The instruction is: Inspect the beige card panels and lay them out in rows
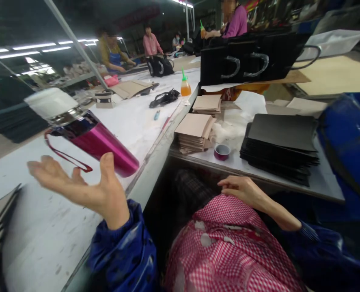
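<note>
My left hand (76, 186) is raised over the white work table (46, 227), palm up with its fingers spread, holding nothing. Just above its thumb lies a magenta steel vacuum flask (97, 140) with a white lid, tilted across the view. I cannot tell whether the thumb touches it. A dark red strap loop (67, 160) hangs from the flask beside my fingers. My right hand (243, 190) rests over a pink checked apron (222, 243), fingers curled together around nothing. Blue sleeves cover both forearms.
Stacks of black card sheets (280, 146) and tan card (194, 132) lie on the table ahead, by a small maroon cup (222, 152). Black handled bags (246, 61) stand behind them, near an orange bottle (185, 87). Several co-workers sit at long tables beyond.
</note>
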`<act>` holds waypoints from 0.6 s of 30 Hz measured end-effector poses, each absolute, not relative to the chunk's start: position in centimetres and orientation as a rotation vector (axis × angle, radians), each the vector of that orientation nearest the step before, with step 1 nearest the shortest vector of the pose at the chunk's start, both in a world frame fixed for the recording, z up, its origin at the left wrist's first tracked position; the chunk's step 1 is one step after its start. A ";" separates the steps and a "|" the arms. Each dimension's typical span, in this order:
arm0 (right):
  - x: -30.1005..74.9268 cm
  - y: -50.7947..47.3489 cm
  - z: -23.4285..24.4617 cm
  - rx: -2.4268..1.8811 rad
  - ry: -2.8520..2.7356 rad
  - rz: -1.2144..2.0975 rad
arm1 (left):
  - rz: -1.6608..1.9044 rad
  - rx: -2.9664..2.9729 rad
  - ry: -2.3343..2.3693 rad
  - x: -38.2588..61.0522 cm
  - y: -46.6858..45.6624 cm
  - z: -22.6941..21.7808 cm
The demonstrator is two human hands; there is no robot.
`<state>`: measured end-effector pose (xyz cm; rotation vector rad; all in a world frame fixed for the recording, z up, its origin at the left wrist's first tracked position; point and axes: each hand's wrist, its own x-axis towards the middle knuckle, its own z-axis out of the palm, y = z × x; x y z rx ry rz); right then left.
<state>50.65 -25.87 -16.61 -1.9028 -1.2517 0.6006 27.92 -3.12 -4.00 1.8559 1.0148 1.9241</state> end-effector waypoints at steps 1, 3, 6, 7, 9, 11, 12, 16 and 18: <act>50.2 -26.1 -16.1 -1.886 -1.317 0.690 | 2.048 1.850 0.939 27.8 -4.4 -4.4; 49.5 -26.6 -15.3 -1.843 -1.478 0.830 | 2.062 1.873 0.741 27.7 -6.9 -5.9; 48.3 -27.3 -15.1 -1.855 -1.720 0.871 | 1.428 2.093 0.698 27.9 -10.3 -9.5; 48.0 -27.6 -15.3 -1.884 -1.776 0.871 | 1.182 2.152 0.668 28.1 -11.3 -10.8; 47.3 -28.0 -16.0 -1.943 -1.836 0.890 | 0.750 2.220 0.577 28.5 -13.2 -13.3; 46.7 -28.3 -17.1 -1.958 -1.869 0.898 | 0.399 2.251 0.467 28.6 -14.8 -15.1; 46.4 -28.5 -17.6 -1.955 -1.885 0.878 | 0.277 2.264 0.411 28.5 -15.5 -15.7; 45.8 -28.9 -18.8 -1.980 -1.934 0.691 | -0.018 2.297 0.260 27.4 -17.4 -17.3; 45.5 -29.1 -18.4 -1.988 -1.917 0.648 | -0.088 2.314 0.204 26.7 -17.9 -18.1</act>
